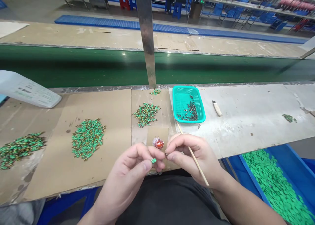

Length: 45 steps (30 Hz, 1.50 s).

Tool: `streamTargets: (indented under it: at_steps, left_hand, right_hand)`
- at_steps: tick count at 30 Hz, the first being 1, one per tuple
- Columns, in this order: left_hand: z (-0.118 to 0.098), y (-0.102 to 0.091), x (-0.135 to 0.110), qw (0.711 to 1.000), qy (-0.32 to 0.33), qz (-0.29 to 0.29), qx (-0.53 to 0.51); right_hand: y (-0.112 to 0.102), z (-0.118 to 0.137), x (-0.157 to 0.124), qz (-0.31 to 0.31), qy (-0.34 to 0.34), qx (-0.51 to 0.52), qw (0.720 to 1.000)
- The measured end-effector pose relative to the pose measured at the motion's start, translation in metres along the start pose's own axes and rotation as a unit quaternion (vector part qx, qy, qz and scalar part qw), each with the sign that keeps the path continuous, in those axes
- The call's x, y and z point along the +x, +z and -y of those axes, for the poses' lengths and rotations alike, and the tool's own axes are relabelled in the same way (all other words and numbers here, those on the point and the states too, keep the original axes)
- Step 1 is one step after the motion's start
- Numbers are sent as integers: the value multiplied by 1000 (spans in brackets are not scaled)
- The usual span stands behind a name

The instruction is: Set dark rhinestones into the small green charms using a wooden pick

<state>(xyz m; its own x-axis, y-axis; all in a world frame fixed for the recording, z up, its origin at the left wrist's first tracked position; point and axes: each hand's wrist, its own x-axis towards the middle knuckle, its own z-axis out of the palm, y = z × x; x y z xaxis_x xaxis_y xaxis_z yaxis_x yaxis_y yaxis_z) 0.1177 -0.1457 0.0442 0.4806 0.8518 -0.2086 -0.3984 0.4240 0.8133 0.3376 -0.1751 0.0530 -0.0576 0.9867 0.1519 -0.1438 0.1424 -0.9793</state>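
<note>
My left hand (136, 166) is closed in a pinch on a small green part (153, 160), held just above the near edge of the bench. My right hand (190, 157) is closed too: a thin wooden stick (194, 157) runs through its fingers, and its fingertips pinch a tiny dark piece (166, 155) right beside the green part. Just beyond both hands sits a small red and white cap (158, 143) on the cardboard.
Piles of green parts lie on the cardboard: one at centre left (87, 138), one at far left (19, 148), one at centre (146, 114). A teal basket (178, 100) holds small dark pieces. A blue bin (292, 162) of green parts stands at lower right. A green conveyor (73, 67) runs behind.
</note>
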Motion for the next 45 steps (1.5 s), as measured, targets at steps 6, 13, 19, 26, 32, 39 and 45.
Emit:
streamTargets:
  at_steps: [6,13,19,26,32,39,45]
  left_hand:
    - [1,-1,0,999,-7,26,24]
    - [3,-3,-3,999,-19,33,30]
    - [3,-4,-4,999,-18,33,37]
    - [1,-1,-6,997,5,4,75]
    - [-6,3,-8,987,27,-34,154]
    - [-10,5,-7,979,36,-43,196]
    - [-11,1,-6,980,24,-32,195]
  right_hand:
    - [2,2,-3,4,-76,-49,996]
    - [11,3,0,29,-98,-36,994]
    - [12,5,0,33,-102,-65,992]
    - [10,7,0,48,-123,-123,984]
    - [7,8,-3,64,-179,-222,956]
    - [4,6,-6,76,-190,-273,940]
    - [7,-3,-1,73,-185,-226,954]
